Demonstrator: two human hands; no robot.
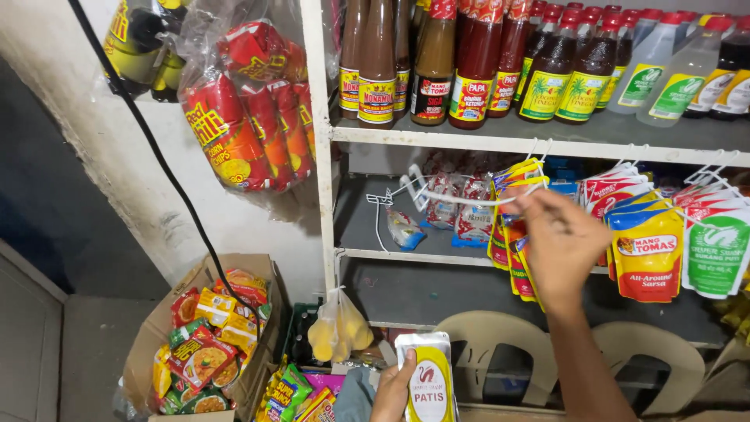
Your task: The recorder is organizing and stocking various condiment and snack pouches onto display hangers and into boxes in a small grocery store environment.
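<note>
My left hand (391, 391) is low in the view and grips a stack of yellow-and-white sauce pouches (430, 379), held upright. My right hand (561, 244) is raised to the middle shelf level. Its fingers pinch the top of the yellow-and-red pouches (509, 234) that hang on a white wire hook (461, 199); the fingertips are blurred. More hanging pouches, yellow (647, 250) and green-and-white (717, 250), are on hooks just to the right of that hand.
Sauce and vinegar bottles (469, 70) line the top shelf (500, 139). A bag of red chip packs (250, 109) hangs at upper left beside a black cable (168, 168). An open cardboard box (205, 270) of noodle packs stands at lower left. Beige plastic chairs (500, 336) stand below.
</note>
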